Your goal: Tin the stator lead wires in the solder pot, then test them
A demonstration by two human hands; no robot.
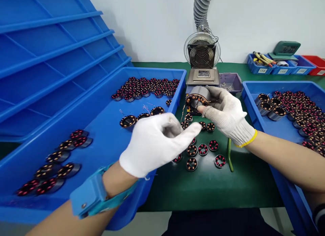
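Beyond the hands (225, 115), a plain white wall (154, 29) rises behind the green-topped table (215, 192); nearer than the hands, pale floor (153, 224) shows below its edge.

1. Blue bins (275, 72), far right: each of the three bears a white label (282, 71) on its near wall; characters too small to read.
2. Red bin (312, 72), farther right: white label, illegible.
3. Green device (280, 48) at the blue bins: display (289, 49) shows dark digits; value unreadable.
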